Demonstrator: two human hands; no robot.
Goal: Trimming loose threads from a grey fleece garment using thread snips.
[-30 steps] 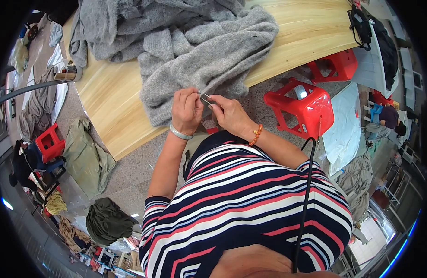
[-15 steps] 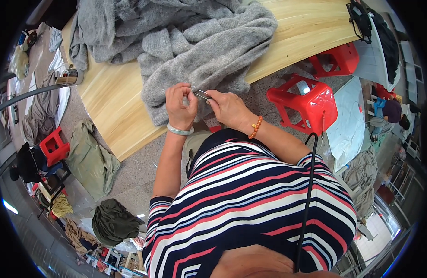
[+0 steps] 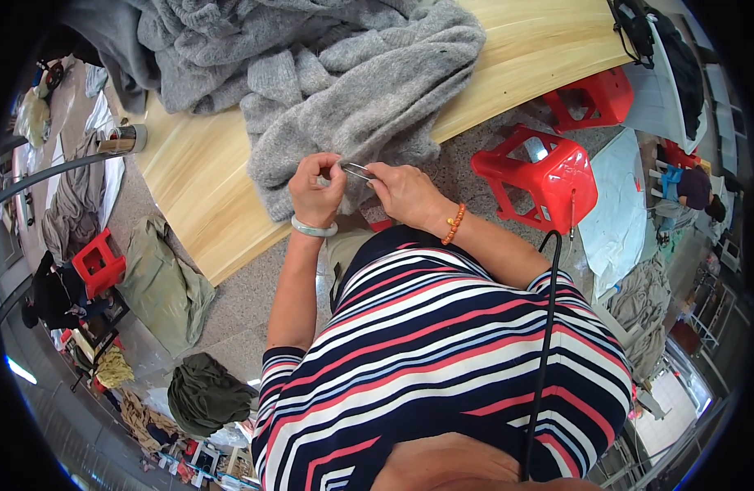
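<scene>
A pair of metal tweezers (image 3: 358, 170) is in my right hand (image 3: 413, 195), gripped between thumb and fingers, its prongs pointing left. The tips reach the fingertips of my left hand (image 3: 316, 193). That hand is closed in a pinch, thumb against forefinger; whatever lies between them is too small to make out. Both hands are over the near edge of a fuzzy grey knitted garment (image 3: 344, 123), which lies bunched on a wooden table (image 3: 201, 184). More grey knitwear (image 3: 205, 53) is heaped at the far left.
Red plastic stools (image 3: 557, 192) stand right of the table, one partly beneath it. A metal can (image 3: 130, 139) sits by the table's left edge. Green cloth (image 3: 168, 282) and a dark bundle (image 3: 209, 394) lie at the left. Seated people (image 3: 694, 188) are farther off.
My left hand has shifted slightly left and lower, with the tweezers staying at its fingertips. Grey cloth at the far left has spread outward, over the table's far left edge.
</scene>
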